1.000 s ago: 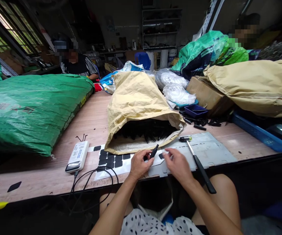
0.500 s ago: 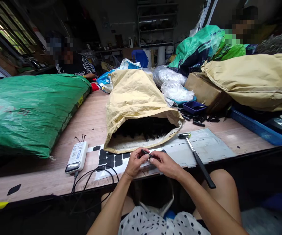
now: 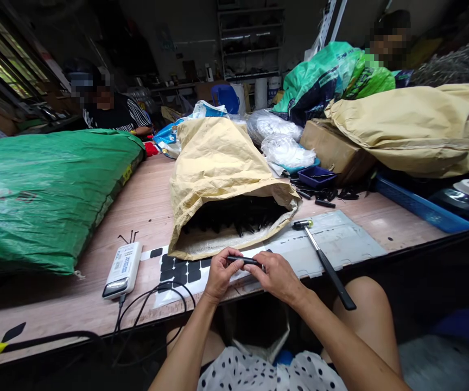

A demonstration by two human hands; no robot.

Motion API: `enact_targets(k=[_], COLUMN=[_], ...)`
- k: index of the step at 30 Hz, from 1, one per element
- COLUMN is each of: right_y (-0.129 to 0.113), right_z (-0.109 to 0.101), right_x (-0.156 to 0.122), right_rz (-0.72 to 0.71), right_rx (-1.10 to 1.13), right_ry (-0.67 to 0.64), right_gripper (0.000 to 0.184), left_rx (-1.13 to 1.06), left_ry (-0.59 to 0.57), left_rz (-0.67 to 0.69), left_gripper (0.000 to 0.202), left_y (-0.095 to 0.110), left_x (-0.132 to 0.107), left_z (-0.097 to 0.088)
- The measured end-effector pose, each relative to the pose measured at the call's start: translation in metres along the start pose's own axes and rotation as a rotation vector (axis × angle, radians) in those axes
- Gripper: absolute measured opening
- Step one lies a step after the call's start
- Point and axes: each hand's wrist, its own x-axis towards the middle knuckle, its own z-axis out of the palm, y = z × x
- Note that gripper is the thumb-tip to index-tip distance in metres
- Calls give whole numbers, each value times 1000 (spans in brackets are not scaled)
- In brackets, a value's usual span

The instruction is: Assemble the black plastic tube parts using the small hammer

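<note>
My left hand [image 3: 221,275] and my right hand [image 3: 274,276] meet over the table's near edge, both pinched on a small black plastic piece [image 3: 243,261] held level between them. Just beyond lies a tan paper sack [image 3: 222,163] on its side, its mouth open toward me and full of black pieces [image 3: 238,214]. Under my hands is a white sheet of black square pads [image 3: 179,270]. A hammer [image 3: 324,262] with a black handle rests on a grey metal plate [image 3: 340,241] right of my right hand.
A white power bank [image 3: 122,263] with a black cable [image 3: 153,304] lies left. A big green sack [image 3: 43,190] fills the left side. Cardboard box [image 3: 332,152], blue tray [image 3: 315,176], loose black parts [image 3: 332,194] and another tan sack [image 3: 417,130] sit right. Two people sit behind.
My right hand came in from the right and joined the left on the black piece, which turned from upright to level. The view drifted slightly.
</note>
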Motion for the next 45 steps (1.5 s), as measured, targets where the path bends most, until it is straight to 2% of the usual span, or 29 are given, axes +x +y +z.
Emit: enact_targets(k=[5,11,16,25,31,35,45], right_y=[5,10,11,13,14,16,21], right_z=[5,11,5,1,1,1,0], right_x=[-2,1,1,0,-1,-2,-2], right_rz=[-68,-117,-88,-65,-52,-77,-161], right_rx=[-14,56,117,172,112,46,41], right_ry=[-13,36,-26,-55,-54,-34,-66], right_gripper=[28,33,29,21,20,18,16], left_rx=[36,29,26,-12,28,133,234], left_ry=[-33,-26,0,-76,-91,-90,-30], left_rz=[-32,-29,12,-22,-3,24,5], left_gripper=[26,26,28,31,29,29,44], left_y=[1,2,-2,1,0,-1,1], left_x=[-1,-1,0,-1,0,1,0], left_z=[-1,-3,-4,-1,0,0,5])
